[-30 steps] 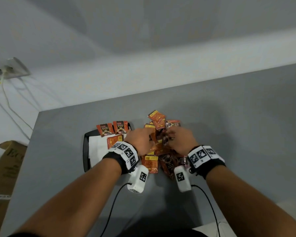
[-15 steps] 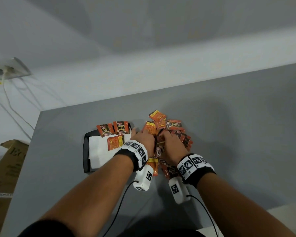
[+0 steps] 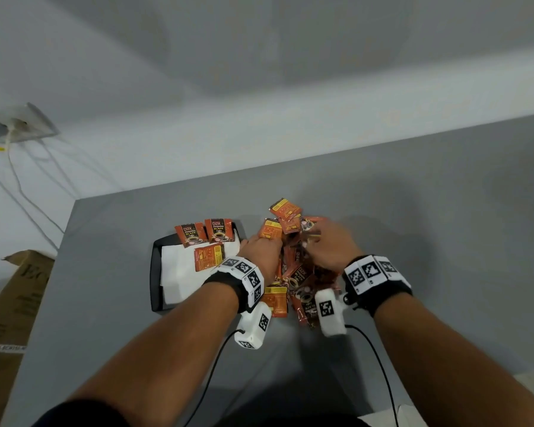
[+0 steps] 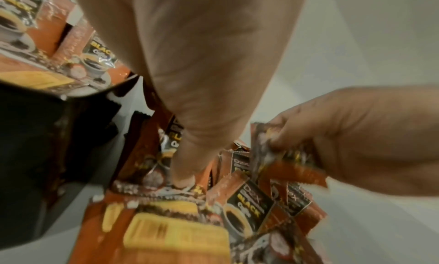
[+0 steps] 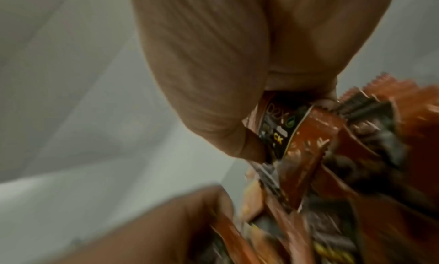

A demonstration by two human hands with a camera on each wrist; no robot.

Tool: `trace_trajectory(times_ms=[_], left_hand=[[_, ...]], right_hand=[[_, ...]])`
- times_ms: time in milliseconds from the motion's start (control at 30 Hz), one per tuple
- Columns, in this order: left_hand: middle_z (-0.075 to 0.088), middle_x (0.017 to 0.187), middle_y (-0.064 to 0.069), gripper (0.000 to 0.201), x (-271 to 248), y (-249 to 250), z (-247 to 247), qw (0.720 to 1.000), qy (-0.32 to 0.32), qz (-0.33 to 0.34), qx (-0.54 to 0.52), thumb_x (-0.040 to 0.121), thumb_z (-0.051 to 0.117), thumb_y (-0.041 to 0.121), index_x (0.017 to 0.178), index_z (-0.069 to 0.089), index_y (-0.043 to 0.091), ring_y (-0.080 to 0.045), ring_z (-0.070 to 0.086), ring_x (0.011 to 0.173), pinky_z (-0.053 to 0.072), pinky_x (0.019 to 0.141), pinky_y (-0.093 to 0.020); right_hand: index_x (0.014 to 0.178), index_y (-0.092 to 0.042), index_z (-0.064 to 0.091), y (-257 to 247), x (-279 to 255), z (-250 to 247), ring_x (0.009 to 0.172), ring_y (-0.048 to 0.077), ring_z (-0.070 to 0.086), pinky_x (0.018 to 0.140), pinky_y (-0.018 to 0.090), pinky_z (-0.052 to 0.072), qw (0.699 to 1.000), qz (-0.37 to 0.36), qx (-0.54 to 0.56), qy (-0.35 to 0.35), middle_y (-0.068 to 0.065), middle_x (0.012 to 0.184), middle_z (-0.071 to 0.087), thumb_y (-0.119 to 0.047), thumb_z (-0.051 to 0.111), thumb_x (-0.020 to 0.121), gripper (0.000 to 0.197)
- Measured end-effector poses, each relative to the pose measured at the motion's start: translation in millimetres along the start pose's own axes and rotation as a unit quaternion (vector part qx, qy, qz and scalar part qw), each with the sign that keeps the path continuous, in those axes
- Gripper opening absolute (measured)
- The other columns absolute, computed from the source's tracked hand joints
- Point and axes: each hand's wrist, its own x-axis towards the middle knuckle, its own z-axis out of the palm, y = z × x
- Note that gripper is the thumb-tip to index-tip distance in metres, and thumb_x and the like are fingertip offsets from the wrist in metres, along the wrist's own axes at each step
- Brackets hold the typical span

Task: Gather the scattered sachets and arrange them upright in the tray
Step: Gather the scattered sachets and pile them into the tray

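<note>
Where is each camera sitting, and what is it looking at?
Head: on the person's head, looking down at the table, tray, sachets, both forearms, left hand and right hand.
Left wrist: along the left hand's fingers into the sachets; the right hand pinches some at right.
Right wrist: along the right hand, which grips sachets; blurred.
Shared: the wrist views both show the pile and both hands.
</note>
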Motion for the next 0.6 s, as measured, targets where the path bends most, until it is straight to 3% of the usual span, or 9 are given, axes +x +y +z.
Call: trace_trajectory(times_ms=[67,133,200,267,333,367,467,533,600], left_hand=[[0.065,0.105,-0.007,0.046,-3.3,-1.7,-2.8,0.999,0.007,0.005,-0.041,0.083,0.068,0.015,0.122,0.043,0.019,-0.033,0.061,0.102,0.047,0.088,-0.042],[0.061,0.095,-0.005,0.042,-4.3,-2.9,-10.9,0.996,0.002,-0.013,-0.09,0.084,0.064,0.01,0.117,0.04,0.018,-0.03,0.065,0.089,0.055,0.079,-0.04],[0.063,0.092,-0.005,0.034,4.8,-7.0,-19.3,0.991,-0.021,-0.038,-0.13,0.084,0.063,0.012,0.111,0.042,0.016,-0.026,0.066,0.081,0.058,0.073,-0.039],[0.068,0.087,-0.006,0.009,17.6,-9.2,-28.7,0.991,-0.036,-0.035,-0.126,0.085,0.059,0.017,0.092,0.055,0.016,-0.022,0.066,0.073,0.056,0.061,-0.033],[0.07,0.078,-0.006,0.02,31.1,-9.2,-29.2,0.991,-0.053,-0.038,-0.118,0.086,0.052,0.016,0.066,0.056,0.019,-0.021,0.065,0.065,0.045,0.05,-0.026],[0.07,0.078,-0.007,0.024,34.8,-7.2,-29.4,0.99,-0.056,-0.053,-0.117,0.086,0.052,0.016,0.062,0.055,0.017,-0.021,0.065,0.065,0.043,0.049,-0.026],[0.065,0.1,-0.012,0.015,37.2,2.8,-33.4,0.988,-0.033,-0.105,-0.106,0.089,0.059,0.021,0.086,0.062,0.007,-0.027,0.066,0.091,0.056,0.071,-0.033],[0.061,0.114,-0.016,0.029,41.7,5.3,-29.7,0.989,-0.005,-0.125,-0.084,0.091,0.061,0.031,0.104,0.06,0.006,-0.031,0.061,0.106,0.053,0.086,-0.037],[0.063,0.115,-0.015,0.028,48.2,5.2,-25.9,0.988,-0.002,-0.128,-0.089,0.09,0.061,0.034,0.103,0.059,0.009,-0.031,0.062,0.104,0.052,0.083,-0.037]], right_hand=[[0.075,-0.022,0.064,6.3,5.4,19.3,0.08,0.021,0.066,0.064,0.024,0.045,0.998,0.003,-0.052,-0.029,-0.003,0.079,0.066,-0.018,0.059,0.089,0.015],[0.098,-0.017,0.065,10.2,3.5,31.9,0.096,0.022,0.064,0.079,0.027,0.049,0.997,0.004,-0.075,-0.032,0.0,0.1,0.067,-0.02,0.062,0.09,0.01],[0.118,-0.012,0.06,14.8,0.1,39.5,0.113,0.024,0.057,0.097,0.034,0.047,0.996,0.014,-0.082,-0.017,0.006,0.121,0.061,-0.023,0.066,0.089,0.032],[0.125,-0.011,0.054,16.1,-1.4,42.5,0.122,0.027,0.049,0.106,0.038,0.041,0.994,0.02,-0.102,-0.012,0.009,0.131,0.049,-0.026,0.065,0.09,0.04],[0.124,-0.011,0.052,16.8,-0.5,43.8,0.124,0.029,0.044,0.107,0.041,0.04,0.993,0.021,-0.113,-0.009,0.01,0.133,0.043,-0.026,0.064,0.089,0.04],[0.122,-0.01,0.051,17.3,0.3,44.0,0.124,0.03,0.043,0.107,0.042,0.039,0.993,0.024,-0.113,-0.009,0.011,0.132,0.043,-0.025,0.064,0.088,0.039],[0.112,-0.014,0.051,18.9,-0.2,41.1,0.115,0.028,0.047,0.099,0.039,0.043,0.995,0.016,-0.097,-0.019,0.01,0.124,0.053,-0.022,0.064,0.086,0.03],[0.11,-0.017,0.051,18.6,-1.5,33.6,0.105,0.023,0.053,0.089,0.034,0.046,0.997,0.02,-0.059,-0.038,0.003,0.112,0.059,-0.02,0.065,0.089,0.025],[0.108,-0.019,0.053,19.2,-1.8,22.7,0.096,0.018,0.057,0.079,0.029,0.045,0.999,0.019,-0.017,-0.048,-0.004,0.101,0.058,-0.016,0.065,0.091,0.021]])
